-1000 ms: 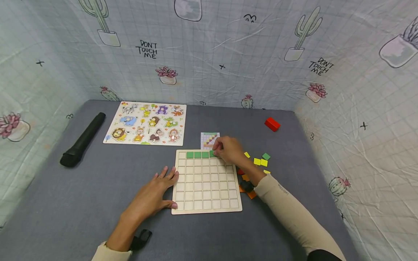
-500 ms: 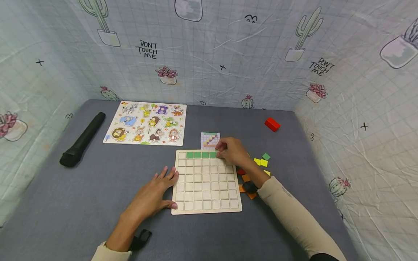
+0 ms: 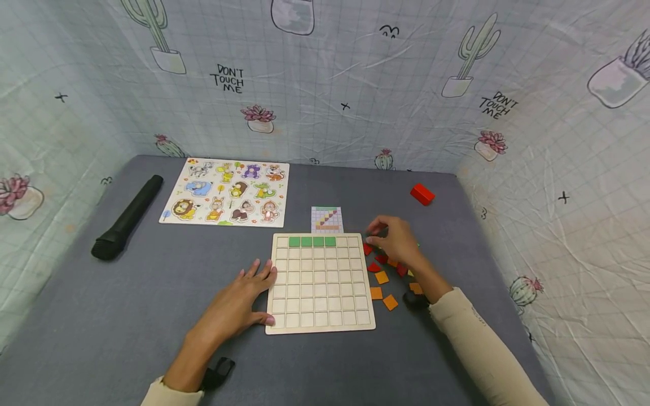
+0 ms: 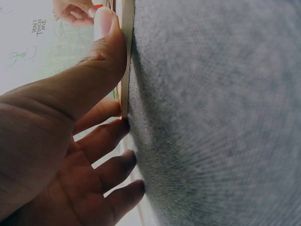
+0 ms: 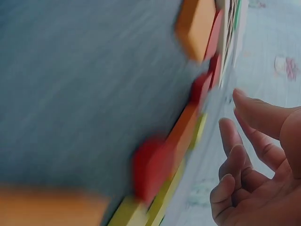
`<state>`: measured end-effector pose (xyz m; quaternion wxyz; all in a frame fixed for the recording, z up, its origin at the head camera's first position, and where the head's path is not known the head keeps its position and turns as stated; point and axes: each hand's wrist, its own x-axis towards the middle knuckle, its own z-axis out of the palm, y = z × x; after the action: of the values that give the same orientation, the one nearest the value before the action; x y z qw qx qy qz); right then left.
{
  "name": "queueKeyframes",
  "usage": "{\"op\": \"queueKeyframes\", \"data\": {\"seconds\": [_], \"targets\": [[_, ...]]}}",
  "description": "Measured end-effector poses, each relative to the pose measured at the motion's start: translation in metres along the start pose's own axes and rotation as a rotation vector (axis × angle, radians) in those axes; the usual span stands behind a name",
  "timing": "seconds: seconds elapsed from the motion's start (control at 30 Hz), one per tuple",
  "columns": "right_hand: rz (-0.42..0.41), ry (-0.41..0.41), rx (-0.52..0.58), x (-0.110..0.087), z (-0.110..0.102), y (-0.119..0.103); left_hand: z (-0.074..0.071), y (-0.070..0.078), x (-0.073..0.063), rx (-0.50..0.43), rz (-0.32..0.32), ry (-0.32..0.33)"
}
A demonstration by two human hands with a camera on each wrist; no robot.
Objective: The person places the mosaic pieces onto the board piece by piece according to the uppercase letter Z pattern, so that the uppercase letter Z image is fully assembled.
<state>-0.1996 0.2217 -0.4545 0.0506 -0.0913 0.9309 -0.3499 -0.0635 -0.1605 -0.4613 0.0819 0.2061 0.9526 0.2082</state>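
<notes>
A pale wooden grid board (image 3: 321, 332) lies flat, with several green square tiles (image 3: 306, 242) side by side in its top row. My left hand (image 3: 235, 307) rests along the board's left edge, fingers spread, the thumb (image 4: 104, 52) touching the rim. Over the loose pieces right of the board is my right hand (image 3: 398, 242). Between its thumb and bent fingers (image 5: 230, 136) I see nothing held. Below it lie orange tiles (image 3: 390, 303) and red pieces (image 3: 374, 267). The hand hides part of the pile.
A small pattern card (image 3: 327, 220) touches the board's far side. An animal puzzle board (image 3: 223, 192) and a black microphone (image 3: 129, 217) lie to the left. A red block (image 3: 422, 194) sits at the back right. Printed fabric walls enclose the grey table.
My right hand has left the row of green tiles and moved right, over the loose pieces. Its fingers have parted. The left hand stays at the board's edge.
</notes>
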Motion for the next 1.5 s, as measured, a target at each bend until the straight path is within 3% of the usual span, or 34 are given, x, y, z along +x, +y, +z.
{"op": "queueKeyframes", "data": {"seconds": [0.37, 0.67, 0.97, 1.17, 1.5], "targets": [[0.038, 0.086, -0.034, -0.026, -0.037, 0.049, -0.002, 0.000, -0.001, -0.006, 0.002, 0.000], [0.128, 0.080, -0.106, -0.043, -0.056, 0.074, -0.002, 0.000, -0.002, -0.004, 0.000, 0.003], [0.155, 0.042, -0.175, -0.041, -0.057, 0.072, -0.002, 0.001, -0.002, 0.000, 0.013, 0.011], [0.166, 0.026, -0.155, -0.032, -0.054, 0.064, 0.000, 0.001, -0.002, -0.005, 0.017, 0.009], [-0.007, 0.054, -0.103, -0.019, -0.040, 0.037, 0.001, 0.001, -0.002, -0.006, 0.015, 0.016]]}}
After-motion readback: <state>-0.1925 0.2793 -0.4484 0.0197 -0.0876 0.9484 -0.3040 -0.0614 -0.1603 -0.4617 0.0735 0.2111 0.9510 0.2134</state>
